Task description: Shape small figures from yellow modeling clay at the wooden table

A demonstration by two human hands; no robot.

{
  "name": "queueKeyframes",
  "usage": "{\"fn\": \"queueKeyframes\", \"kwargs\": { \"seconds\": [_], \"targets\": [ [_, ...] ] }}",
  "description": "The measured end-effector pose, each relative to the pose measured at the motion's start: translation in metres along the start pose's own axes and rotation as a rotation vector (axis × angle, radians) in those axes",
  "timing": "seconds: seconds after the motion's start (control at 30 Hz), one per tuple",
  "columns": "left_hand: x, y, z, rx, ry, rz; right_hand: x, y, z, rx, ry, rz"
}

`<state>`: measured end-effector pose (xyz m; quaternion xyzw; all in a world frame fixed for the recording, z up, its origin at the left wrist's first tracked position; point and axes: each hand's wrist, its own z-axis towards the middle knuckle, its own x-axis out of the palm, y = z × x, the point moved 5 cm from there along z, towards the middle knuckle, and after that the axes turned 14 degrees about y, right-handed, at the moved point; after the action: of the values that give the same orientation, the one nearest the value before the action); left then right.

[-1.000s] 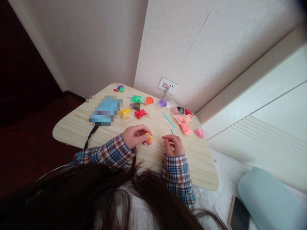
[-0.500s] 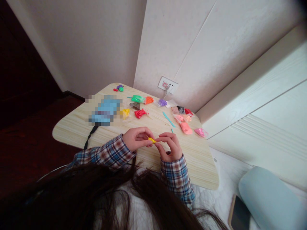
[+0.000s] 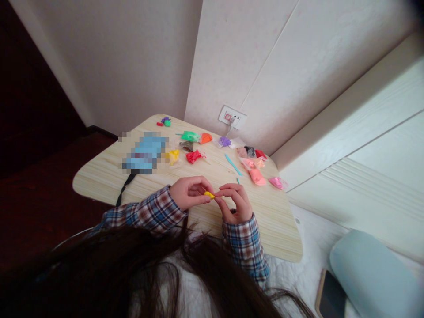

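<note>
A small piece of yellow modelling clay (image 3: 209, 194) is held above the near part of the light wooden table (image 3: 165, 177). My left hand (image 3: 191, 192) pinches it between thumb and fingers. From the other side, my right hand (image 3: 234, 202) pinches the clay's pointed end with thumb and forefinger. Beyond the hands lie a turquoise modelling tool (image 3: 233, 164) and a short turquoise piece (image 3: 238, 181). A bag of yellow clay (image 3: 172, 157) and a bag of red clay (image 3: 194, 156) lie farther back.
Along the back are bags of green clay (image 3: 191, 136), orange clay (image 3: 206, 138) and purple clay (image 3: 225, 141). Pink bags (image 3: 257, 176) lie at right. Small clay shapes (image 3: 166, 122) sit in the far left corner, behind a blurred blue object (image 3: 145, 152). A phone (image 3: 331, 293) lies off the table.
The hands hold nearly the same place. A little more of the yellow clay shows between them, its end drawn to a point at my right fingertips.
</note>
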<state>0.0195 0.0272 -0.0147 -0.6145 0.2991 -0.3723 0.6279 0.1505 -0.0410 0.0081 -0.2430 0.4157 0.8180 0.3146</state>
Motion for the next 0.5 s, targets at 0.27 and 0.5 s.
{"fn": "queueKeyframes", "kwargs": {
  "seconds": [0.27,0.5],
  "targets": [
    [0.0007,-0.0023,-0.0001,-0.009,-0.025,0.024,-0.0002,0.0038,0.0004,-0.023,-0.001,0.006],
    [0.001,-0.0032,0.0,-0.018,-0.027,0.014,-0.0002,0.0045,0.0001,-0.023,-0.009,0.02]
  ]
}}
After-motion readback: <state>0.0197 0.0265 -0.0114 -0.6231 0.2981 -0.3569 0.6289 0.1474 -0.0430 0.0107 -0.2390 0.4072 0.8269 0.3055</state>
